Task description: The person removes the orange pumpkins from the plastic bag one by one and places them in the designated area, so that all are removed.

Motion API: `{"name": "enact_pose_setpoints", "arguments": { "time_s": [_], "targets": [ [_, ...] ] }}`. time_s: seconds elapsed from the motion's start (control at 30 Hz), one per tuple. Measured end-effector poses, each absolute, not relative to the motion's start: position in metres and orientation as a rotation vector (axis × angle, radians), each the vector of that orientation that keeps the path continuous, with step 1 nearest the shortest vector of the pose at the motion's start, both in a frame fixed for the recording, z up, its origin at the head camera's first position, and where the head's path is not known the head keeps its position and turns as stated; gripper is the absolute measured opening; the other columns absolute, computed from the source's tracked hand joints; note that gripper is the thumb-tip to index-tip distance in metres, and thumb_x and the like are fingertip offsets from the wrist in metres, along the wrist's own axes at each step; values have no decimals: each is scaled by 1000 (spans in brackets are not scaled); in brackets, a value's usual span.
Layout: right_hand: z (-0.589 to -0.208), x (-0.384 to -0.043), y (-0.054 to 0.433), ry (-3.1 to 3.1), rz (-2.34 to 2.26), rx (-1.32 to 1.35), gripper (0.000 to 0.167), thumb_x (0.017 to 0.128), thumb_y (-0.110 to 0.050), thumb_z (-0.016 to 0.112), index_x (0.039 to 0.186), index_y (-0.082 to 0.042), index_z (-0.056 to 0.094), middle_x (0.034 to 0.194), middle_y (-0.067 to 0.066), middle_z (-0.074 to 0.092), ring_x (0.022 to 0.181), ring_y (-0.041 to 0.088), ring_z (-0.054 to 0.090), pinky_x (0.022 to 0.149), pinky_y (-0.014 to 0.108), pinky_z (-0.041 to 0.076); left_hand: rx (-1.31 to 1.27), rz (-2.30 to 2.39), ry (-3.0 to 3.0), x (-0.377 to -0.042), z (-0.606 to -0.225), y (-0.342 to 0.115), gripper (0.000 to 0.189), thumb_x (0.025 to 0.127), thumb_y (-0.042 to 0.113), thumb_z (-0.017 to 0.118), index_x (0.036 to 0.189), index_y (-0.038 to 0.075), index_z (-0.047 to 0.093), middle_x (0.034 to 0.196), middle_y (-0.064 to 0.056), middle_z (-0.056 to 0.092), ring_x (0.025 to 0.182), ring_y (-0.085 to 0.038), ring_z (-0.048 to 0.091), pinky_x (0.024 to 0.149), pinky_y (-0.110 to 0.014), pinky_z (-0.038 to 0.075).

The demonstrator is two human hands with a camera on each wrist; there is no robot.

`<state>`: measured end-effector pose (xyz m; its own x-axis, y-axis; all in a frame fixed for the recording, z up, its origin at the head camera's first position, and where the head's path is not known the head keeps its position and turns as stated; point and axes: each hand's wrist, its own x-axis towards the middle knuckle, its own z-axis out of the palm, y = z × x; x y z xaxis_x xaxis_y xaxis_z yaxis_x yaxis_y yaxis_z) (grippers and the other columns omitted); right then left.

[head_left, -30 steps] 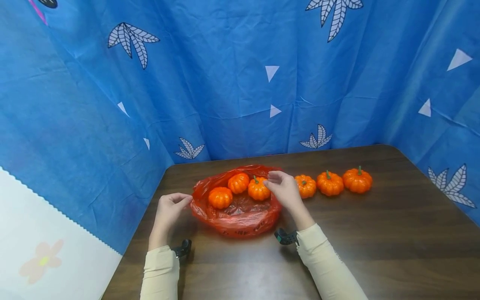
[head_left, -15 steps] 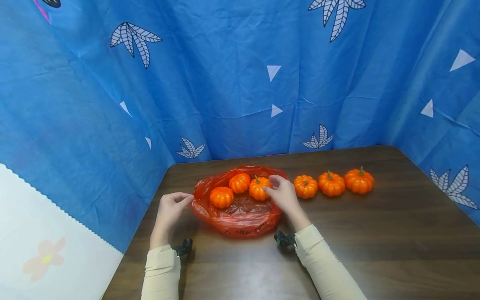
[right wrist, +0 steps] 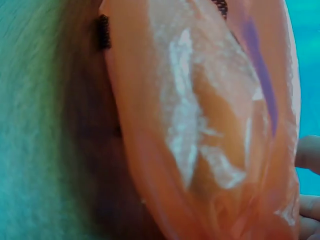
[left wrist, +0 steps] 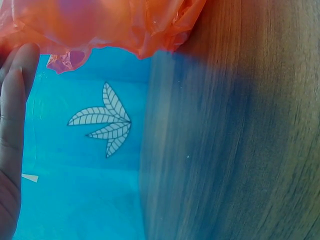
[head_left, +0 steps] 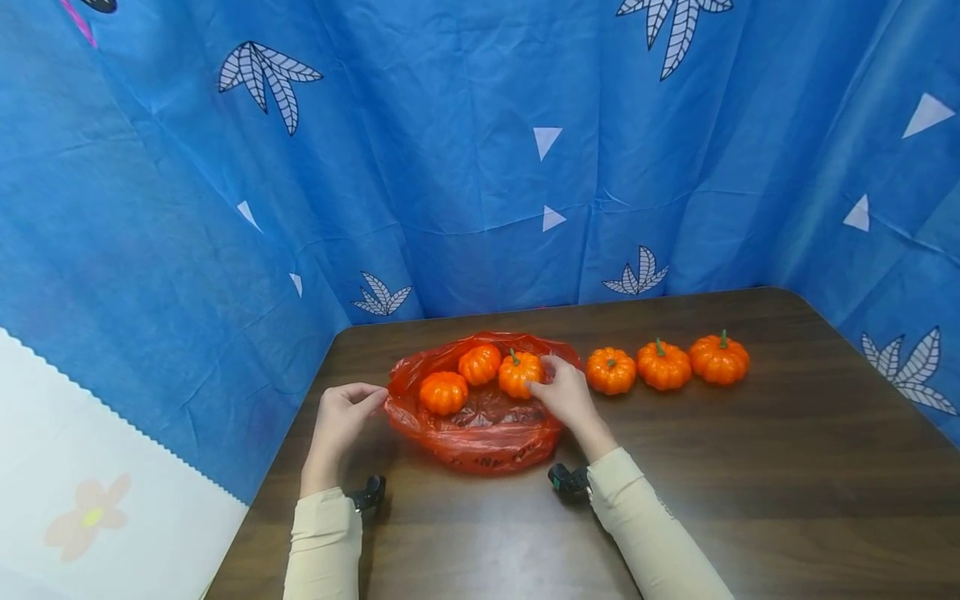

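A thin red plastic bag lies on the table with its mouth spread wide. Three small orange pumpkins are inside: one at the left, one at the back and one at the right. My left hand pinches the bag's left rim between thumb and fingertips; the left wrist view shows its fingers beside the crumpled red plastic. Over the bag's right rim, my right hand holds the right pumpkin by its right side. The bag hides most of that grip in the right wrist view.
Right of the bag, three more orange pumpkins stand in a row: a near one, a middle one and a far one. The brown wooden table ends against a blue curtain at the back.
My right hand has moved down and slightly inward, its thumb and fingers coming around the right pumpkin's side. My left hand stays on the rim. The pumpkins outside the bag have not moved.
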<state>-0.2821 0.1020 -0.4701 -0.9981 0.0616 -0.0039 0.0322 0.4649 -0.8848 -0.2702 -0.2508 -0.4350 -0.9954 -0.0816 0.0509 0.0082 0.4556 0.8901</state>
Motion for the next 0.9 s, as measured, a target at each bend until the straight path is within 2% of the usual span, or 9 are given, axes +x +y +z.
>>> {"name": "enact_pose_setpoints", "arguments": {
  "time_s": [0.37,0.63,0.9],
  "targets": [
    [-475,-284,98,-2688,1515,-114,64,88,-19,77,142,1,49,143,22,55,128,37,57,105,52,49,41,-1593,-2590,-271,-435,-251,27,93,23,71,103,-2,76,90,-11,77,88,-33,71,83,-41,61],
    [-476,-284,95,-2725,1472,-151,65,87,-21,79,142,0,50,142,22,56,126,38,58,105,53,49,79,-1600,-2603,-269,-435,-250,27,93,25,71,104,1,76,93,-11,77,92,-36,70,88,-47,60],
    [-480,-287,96,-2752,1330,-117,68,84,-27,81,138,5,53,139,25,58,123,38,60,107,54,47,-11,-1608,-2554,-269,-434,-249,23,93,16,70,101,-5,75,85,-11,76,88,-43,72,80,-45,62]
  ]
}}
